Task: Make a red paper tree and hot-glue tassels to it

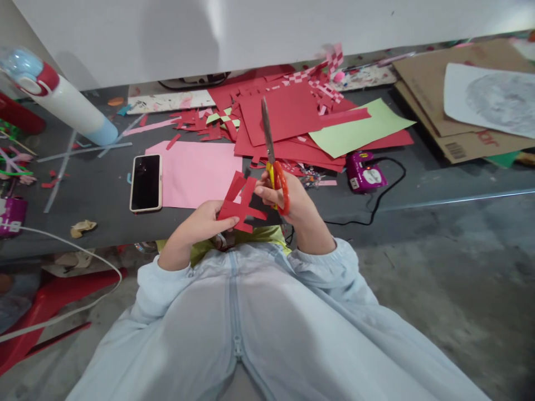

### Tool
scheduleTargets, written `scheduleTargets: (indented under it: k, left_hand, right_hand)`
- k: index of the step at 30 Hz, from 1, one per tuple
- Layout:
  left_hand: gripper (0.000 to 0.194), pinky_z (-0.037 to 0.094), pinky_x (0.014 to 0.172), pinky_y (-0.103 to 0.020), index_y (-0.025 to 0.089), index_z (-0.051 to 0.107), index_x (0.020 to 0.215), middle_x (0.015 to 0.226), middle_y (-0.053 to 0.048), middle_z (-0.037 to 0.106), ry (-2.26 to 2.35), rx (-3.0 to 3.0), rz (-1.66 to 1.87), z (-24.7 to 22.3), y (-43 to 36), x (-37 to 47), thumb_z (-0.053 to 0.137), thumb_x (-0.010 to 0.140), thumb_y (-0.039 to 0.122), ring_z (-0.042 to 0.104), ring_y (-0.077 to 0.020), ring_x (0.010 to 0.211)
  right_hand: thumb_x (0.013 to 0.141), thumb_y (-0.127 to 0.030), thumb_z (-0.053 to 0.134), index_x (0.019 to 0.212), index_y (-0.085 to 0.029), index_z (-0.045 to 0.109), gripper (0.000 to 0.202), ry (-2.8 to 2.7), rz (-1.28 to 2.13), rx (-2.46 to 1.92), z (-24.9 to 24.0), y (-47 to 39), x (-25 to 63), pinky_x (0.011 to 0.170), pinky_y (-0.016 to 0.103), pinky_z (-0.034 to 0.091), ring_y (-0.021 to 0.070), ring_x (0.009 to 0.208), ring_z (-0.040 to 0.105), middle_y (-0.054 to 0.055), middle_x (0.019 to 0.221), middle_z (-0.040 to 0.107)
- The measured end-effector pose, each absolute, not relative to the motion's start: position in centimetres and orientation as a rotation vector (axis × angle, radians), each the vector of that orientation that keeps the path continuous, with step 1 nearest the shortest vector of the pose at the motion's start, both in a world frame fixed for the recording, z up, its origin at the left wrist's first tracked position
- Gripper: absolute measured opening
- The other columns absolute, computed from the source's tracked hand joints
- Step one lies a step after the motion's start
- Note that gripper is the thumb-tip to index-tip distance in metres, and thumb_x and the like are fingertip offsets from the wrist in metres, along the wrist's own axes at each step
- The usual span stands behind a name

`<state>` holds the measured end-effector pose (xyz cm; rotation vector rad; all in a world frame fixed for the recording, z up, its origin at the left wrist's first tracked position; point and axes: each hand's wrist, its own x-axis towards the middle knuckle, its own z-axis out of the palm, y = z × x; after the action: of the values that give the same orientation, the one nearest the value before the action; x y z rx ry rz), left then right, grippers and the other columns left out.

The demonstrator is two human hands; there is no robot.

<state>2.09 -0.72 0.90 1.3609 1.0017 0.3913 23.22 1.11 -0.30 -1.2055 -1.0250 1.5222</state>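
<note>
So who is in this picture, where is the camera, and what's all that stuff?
There's no robot here, just a person using two bare hands. There is only one picture. It comes from a camera worn on the person's head, looking forward and down, so you see about what they see.

The left hand holds a piece of cut red paper. The right hand holds scissors, with the blades pointing away from the person.

On the dark table lie a phone, a pink sheet, a pale green sheet, and lots of red sheets and scraps. A bottle is on the left. On the right are a purple thing with a black cord, too blurry to name for sure, and some cardboard.
</note>
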Motion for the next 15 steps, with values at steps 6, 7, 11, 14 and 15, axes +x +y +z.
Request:
scheduleTargets:
  k: [6,7,11,14,15]
  left_hand:
    - [0.032,0.052,0.065,-0.026,0.014,0.071,0.095,0.079,-0.004,0.072,0.971,1.430,0.284,0.86,-0.68,2.18,0.069,0.077,0.040,0.066,-0.0156,0.068]
    - [0.032,0.051,0.064,-0.025,0.014,0.071,0.094,0.078,-0.004,0.072,0.959,1.449,0.270,0.78,-0.68,2.14,0.069,0.077,0.041,0.065,-0.0151,0.068]
    - [0.036,0.048,0.060,-0.023,0.013,0.072,0.095,0.075,-0.003,0.070,0.869,1.480,0.190,0.40,-0.71,1.93,0.065,0.082,0.046,0.062,-0.0137,0.064]
    - [0.038,0.049,0.064,-0.024,0.013,0.072,0.099,0.082,-0.005,0.072,0.849,1.490,0.172,0.39,-0.71,1.87,0.064,0.084,0.048,0.064,-0.0148,0.069]
    - [0.040,0.050,0.066,-0.025,0.013,0.072,0.100,0.086,-0.005,0.073,0.855,1.499,0.184,0.45,-0.71,1.89,0.065,0.084,0.048,0.065,-0.0154,0.072]
  right_hand:
    - [0.038,-0.048,0.096,0.079,-0.022,0.053,0.065,-1.115,1.562,-1.098,-0.26,1.46,22.38,0.057,0.025,0.045,0.0092,0.060,0.051,-0.007,0.067,0.052]
    - [0.040,-0.048,0.096,0.079,-0.022,0.053,0.064,-1.133,1.554,-1.090,-0.21,1.47,22.36,0.058,0.025,0.045,0.0096,0.061,0.052,-0.006,0.068,0.053]
    - [0.052,-0.048,0.093,0.083,-0.022,0.053,0.057,-1.164,1.542,-1.081,-0.05,1.38,22.38,0.063,0.027,0.048,0.0111,0.065,0.056,-0.006,0.069,0.057]
    - [0.055,-0.044,0.092,0.085,-0.022,0.053,0.054,-1.147,1.557,-1.067,-0.07,1.36,22.45,0.068,0.028,0.050,0.0122,0.069,0.059,-0.004,0.072,0.061]
    - [0.055,-0.043,0.092,0.085,-0.022,0.054,0.054,-1.132,1.562,-1.066,-0.09,1.36,22.47,0.068,0.029,0.050,0.0122,0.069,0.059,-0.004,0.073,0.061]
